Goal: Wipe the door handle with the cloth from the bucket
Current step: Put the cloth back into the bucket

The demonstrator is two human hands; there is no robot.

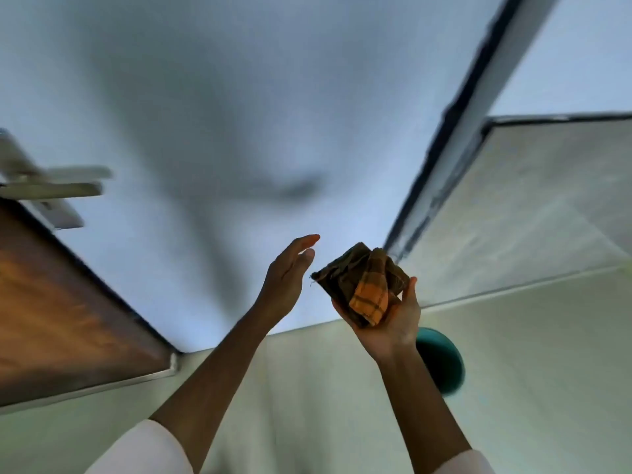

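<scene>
My right hand [390,319] holds a bunched orange and brown checked cloth [366,285] in its upturned palm, near the middle of the view. Just left of the cloth, my left hand [290,271] is raised with fingers straight and apart, not touching the cloth. The metal door handle [54,186] juts out at the far left edge, blurred, on the edge of a brown wooden door [68,302]. A teal bucket [441,364] stands on the floor below and behind my right wrist, partly hidden by it.
A pale blue-white wall [239,97] fills the upper view, with my shadow on it. A dark vertical frame edge [461,131] runs at the right. Pale tiled floor [530,371] lies around the bucket.
</scene>
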